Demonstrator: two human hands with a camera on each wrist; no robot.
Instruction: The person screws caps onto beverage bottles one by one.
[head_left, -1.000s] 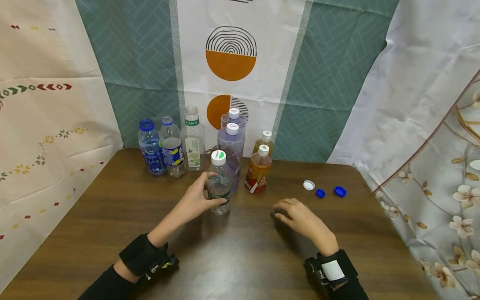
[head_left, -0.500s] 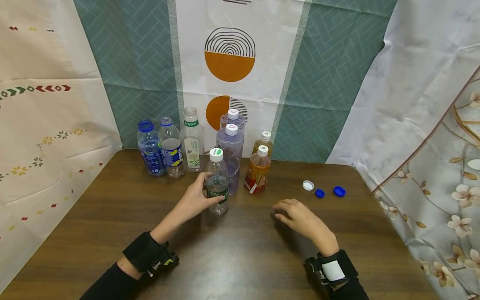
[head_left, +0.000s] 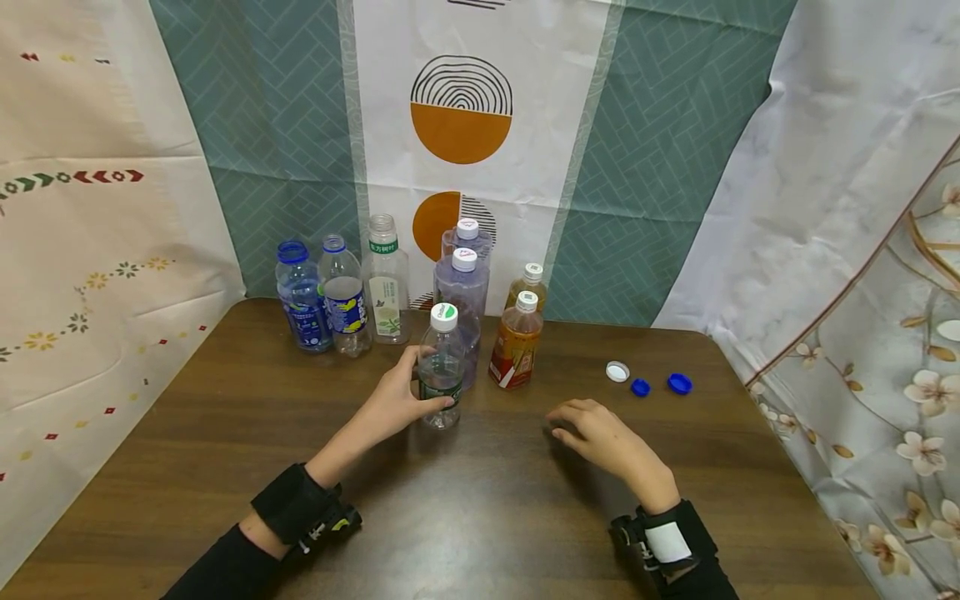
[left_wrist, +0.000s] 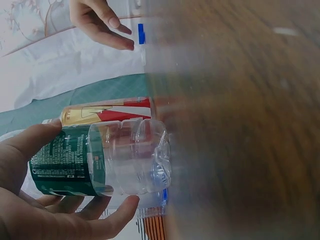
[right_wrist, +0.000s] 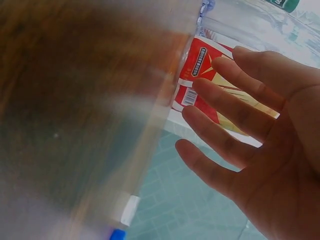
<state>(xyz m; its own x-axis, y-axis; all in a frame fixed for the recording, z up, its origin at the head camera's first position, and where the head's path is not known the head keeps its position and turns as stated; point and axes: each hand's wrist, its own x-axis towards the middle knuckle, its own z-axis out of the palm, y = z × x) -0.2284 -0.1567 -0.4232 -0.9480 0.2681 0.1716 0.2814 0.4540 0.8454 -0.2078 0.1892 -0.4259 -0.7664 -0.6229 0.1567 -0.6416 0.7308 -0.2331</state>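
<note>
My left hand (head_left: 401,396) grips a clear plastic bottle (head_left: 442,358) with a dark green label and a white cap. The bottle stands about upright at the table's middle, in front of two purple-tinted bottles (head_left: 460,287). In the left wrist view, the thumb and fingers wrap around the green label (left_wrist: 65,160). Off to the right, my right hand (head_left: 596,433) holds nothing, its fingers loosely bent just over the table. Nearest to it is an orange drink bottle (head_left: 516,346) with a red-based label and white cap, seen behind the fingers in the right wrist view.
Three uncapped bottles line the back left: a blue one (head_left: 303,300), a lemon-label one (head_left: 347,308) and a green-necked one (head_left: 386,292). Another capped amber bottle (head_left: 531,279) stands behind the orange one. A white cap (head_left: 617,372) and two blue caps (head_left: 679,383) lie at right.
The held bottle's top shifts slightly left, then back to the right, in my left hand's grip. My right hand stays where it was.
</note>
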